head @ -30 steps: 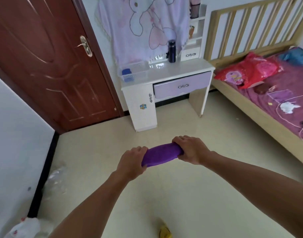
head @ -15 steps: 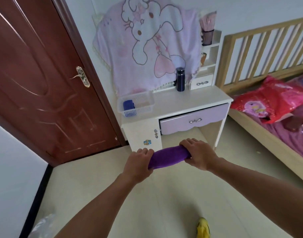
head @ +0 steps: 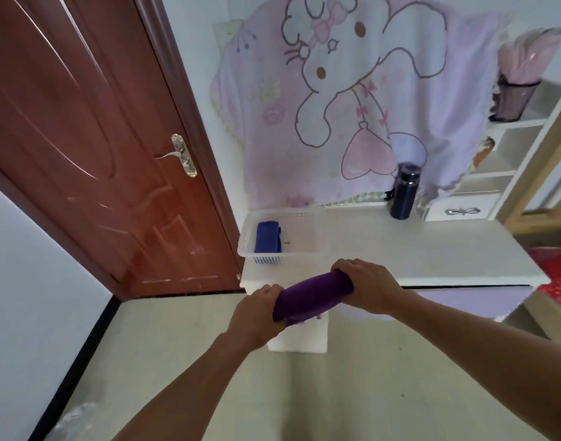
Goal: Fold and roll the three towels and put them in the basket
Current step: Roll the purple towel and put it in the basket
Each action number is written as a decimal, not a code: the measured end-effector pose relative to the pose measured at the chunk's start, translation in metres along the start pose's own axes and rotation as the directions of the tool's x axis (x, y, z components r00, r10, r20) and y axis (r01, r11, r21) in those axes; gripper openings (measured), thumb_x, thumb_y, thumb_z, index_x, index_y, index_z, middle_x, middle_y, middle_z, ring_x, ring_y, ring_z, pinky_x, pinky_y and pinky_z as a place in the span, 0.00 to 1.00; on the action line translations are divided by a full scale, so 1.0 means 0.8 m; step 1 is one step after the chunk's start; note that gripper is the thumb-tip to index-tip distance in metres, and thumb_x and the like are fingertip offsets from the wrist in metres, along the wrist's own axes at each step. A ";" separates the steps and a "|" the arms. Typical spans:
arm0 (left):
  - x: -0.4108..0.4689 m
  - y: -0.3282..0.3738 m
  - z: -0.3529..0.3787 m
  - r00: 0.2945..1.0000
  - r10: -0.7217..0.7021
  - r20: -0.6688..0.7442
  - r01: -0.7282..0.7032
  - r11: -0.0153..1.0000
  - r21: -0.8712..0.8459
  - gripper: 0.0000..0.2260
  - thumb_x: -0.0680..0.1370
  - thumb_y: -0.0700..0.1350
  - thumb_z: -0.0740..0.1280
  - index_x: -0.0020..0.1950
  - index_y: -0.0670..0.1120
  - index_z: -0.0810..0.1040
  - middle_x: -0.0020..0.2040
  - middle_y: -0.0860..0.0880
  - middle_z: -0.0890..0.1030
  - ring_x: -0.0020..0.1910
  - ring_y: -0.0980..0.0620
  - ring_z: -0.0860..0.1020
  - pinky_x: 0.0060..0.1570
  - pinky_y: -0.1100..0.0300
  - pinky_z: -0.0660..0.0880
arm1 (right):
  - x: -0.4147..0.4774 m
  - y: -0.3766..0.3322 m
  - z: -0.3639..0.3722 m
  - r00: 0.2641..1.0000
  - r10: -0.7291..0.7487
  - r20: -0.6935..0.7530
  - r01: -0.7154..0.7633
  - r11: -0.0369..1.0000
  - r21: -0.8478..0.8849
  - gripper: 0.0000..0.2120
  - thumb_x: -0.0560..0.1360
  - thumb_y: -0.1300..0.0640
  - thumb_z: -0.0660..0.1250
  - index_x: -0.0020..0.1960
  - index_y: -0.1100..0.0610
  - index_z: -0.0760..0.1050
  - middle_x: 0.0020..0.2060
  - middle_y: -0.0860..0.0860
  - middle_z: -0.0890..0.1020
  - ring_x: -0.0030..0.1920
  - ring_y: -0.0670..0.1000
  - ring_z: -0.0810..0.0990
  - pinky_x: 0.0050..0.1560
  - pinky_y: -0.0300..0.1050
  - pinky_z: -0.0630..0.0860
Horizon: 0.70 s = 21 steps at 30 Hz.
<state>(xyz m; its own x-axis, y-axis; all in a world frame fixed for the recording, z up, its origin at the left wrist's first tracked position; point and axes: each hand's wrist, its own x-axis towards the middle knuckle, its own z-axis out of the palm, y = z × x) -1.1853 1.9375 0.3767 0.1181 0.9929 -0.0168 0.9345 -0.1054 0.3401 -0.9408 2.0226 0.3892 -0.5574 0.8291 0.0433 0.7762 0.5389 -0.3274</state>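
**Nearly at the basket: a soft purple roll held by both ends**

Both hands are wrapped round the rolled purple towel (head: 314,296). The left hand (head: 260,308) curls over its lower end and the right hand (head: 368,286) over its higher end, so only the middle of the roll shows between them. The roll hangs tilted in the air, on the near side of the white plastic basket (head: 268,258) and a little to its right, touching nothing but the hands.

It looks like light, thick cloth: soft, yielding under the fingers, neither fragile nor slippery. The trouble it is likely to give is unrolling. A loose edge seems to sag under the roll near the left hand, so the free flap probably lies there. Squeezing the ends keeps the layers tight; in my judgement it should go down flap-side under, with one hand pressing the roll until it settles.

Inside the basket a rolled blue towel (head: 268,238) lies along the left wall, and the floor to its right looks wide enough for the purple roll. Behind the basket and well to its right stands a dark flask (head: 404,192). No third towel is in view.
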 end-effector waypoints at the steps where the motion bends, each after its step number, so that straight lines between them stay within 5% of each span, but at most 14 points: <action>1: 0.018 -0.008 -0.003 1.000 -0.024 0.000 0.024 0.999 -0.043 0.23 0.69 0.52 0.72 0.62 0.50 0.72 0.53 0.52 0.77 0.47 0.53 0.77 0.47 0.61 0.76 | 0.022 0.005 0.000 1.000 0.004 0.024 -0.005 0.999 0.032 0.20 0.69 0.46 0.71 0.58 0.46 0.70 0.50 0.42 0.79 0.49 0.47 0.78 0.46 0.41 0.71; 8: 0.158 -0.081 -0.001 0.988 -0.136 0.077 0.155 0.916 -0.370 0.26 0.65 0.44 0.73 0.61 0.51 0.69 0.53 0.52 0.76 0.48 0.55 0.78 0.46 0.61 0.79 | 0.187 0.061 0.007 0.971 0.183 0.156 -0.228 0.907 0.354 0.20 0.63 0.56 0.74 0.52 0.47 0.74 0.43 0.45 0.81 0.43 0.49 0.79 0.41 0.44 0.78; 16: 0.301 -0.130 0.002 0.926 -0.304 0.225 0.377 0.686 -0.622 0.15 0.70 0.42 0.71 0.55 0.48 0.72 0.46 0.51 0.78 0.42 0.56 0.76 0.40 0.64 0.75 | 0.367 0.103 0.007 0.834 0.460 0.305 -0.506 0.417 0.755 0.11 0.71 0.65 0.68 0.53 0.59 0.78 0.43 0.56 0.80 0.45 0.55 0.80 0.52 0.58 0.81; 21: 0.367 -0.146 0.037 0.863 -0.408 0.299 0.499 0.589 -0.635 0.18 0.72 0.43 0.69 0.59 0.47 0.68 0.48 0.51 0.77 0.45 0.53 0.77 0.41 0.63 0.76 | 0.468 0.140 0.054 0.759 0.519 0.392 -0.592 0.301 0.748 0.11 0.71 0.63 0.72 0.53 0.60 0.77 0.46 0.57 0.81 0.45 0.54 0.81 0.44 0.50 0.82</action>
<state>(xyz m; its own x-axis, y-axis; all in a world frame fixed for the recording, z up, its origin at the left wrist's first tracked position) -1.2496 2.2395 0.3041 -0.1786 0.8828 -0.4344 0.3963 0.4687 0.7895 -1.0754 2.3867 0.3281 -0.1356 0.8509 -0.5075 0.3430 -0.4403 -0.8298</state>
